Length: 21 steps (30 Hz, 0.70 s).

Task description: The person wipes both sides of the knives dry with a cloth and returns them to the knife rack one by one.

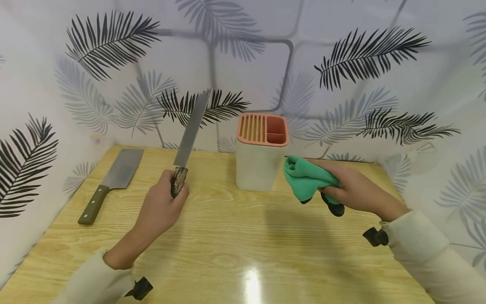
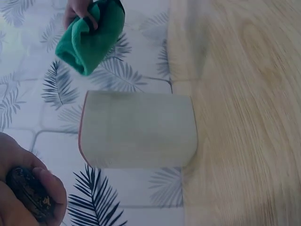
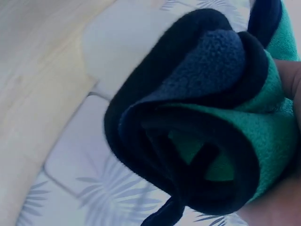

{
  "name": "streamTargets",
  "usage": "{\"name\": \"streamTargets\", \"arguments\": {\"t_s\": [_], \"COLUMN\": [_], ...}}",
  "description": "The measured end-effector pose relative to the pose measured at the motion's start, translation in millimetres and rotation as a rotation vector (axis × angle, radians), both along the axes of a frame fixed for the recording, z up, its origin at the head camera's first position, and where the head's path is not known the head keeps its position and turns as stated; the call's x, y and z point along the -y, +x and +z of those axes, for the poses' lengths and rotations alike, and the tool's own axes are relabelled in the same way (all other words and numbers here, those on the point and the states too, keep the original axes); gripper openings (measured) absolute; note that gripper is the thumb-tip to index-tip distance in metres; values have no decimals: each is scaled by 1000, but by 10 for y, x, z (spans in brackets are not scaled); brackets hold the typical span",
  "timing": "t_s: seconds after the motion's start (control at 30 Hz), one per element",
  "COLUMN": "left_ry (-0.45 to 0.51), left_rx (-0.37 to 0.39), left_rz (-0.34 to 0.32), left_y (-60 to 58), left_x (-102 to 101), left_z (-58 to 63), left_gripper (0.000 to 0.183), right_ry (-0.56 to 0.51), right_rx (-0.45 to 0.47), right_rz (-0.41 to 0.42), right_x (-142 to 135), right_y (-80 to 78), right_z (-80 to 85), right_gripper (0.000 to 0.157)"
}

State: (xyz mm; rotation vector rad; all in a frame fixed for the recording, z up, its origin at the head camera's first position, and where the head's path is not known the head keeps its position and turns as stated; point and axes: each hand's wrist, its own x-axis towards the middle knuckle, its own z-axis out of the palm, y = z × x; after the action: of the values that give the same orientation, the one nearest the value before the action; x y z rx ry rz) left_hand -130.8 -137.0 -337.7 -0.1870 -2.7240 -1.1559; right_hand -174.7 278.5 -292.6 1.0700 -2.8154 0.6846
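My left hand (image 1: 162,202) grips the dark patterned handle of a long-bladed knife (image 1: 193,131), its blade pointing up and away. In the left wrist view the butt of that handle (image 2: 29,193) shows between the curled fingers. My right hand (image 1: 355,188) holds a bunched green cloth (image 1: 309,177) with dark edging, raised over the table's right side. Seen from the right wrist, the cloth (image 3: 207,108) is folded over, with a bluish face inside and a dark loop hanging down. Between the hands stands a white knife block (image 1: 255,166) with a slotted orange top.
A cleaver (image 1: 123,169) with an olive-green handle lies at the left on the wood-grained table (image 1: 228,245). Behind and at both sides are walls (image 1: 250,76) covered in leaf-patterned sheeting. Black wrist mounts (image 1: 141,289) sit at the cuffs of both pale sleeves (image 1: 421,240).
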Motion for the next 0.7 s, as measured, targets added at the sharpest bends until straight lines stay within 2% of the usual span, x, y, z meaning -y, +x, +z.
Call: {"name": "streamTargets", "arguments": {"t_s": [0.17, 0.33, 0.53, 0.7], "left_ry": [80, 174, 267, 352], "left_rx": [60, 111, 91, 95], "left_rz": [-42, -84, -101, -133], "left_y": [21, 35, 48, 70], "left_x": [-87, -153, -237, -318], "left_z": [70, 59, 18, 14], "left_gripper": [28, 24, 21, 25], "right_ry": [-50, -125, -176, -215], "right_rx": [-101, -177, -239, -276], "right_rz": [-20, 28, 26, 8], "right_x": [172, 303, 428, 537], "right_y": [20, 22, 24, 38], "right_z": [143, 194, 200, 234], "right_gripper": [81, 76, 71, 72]}}
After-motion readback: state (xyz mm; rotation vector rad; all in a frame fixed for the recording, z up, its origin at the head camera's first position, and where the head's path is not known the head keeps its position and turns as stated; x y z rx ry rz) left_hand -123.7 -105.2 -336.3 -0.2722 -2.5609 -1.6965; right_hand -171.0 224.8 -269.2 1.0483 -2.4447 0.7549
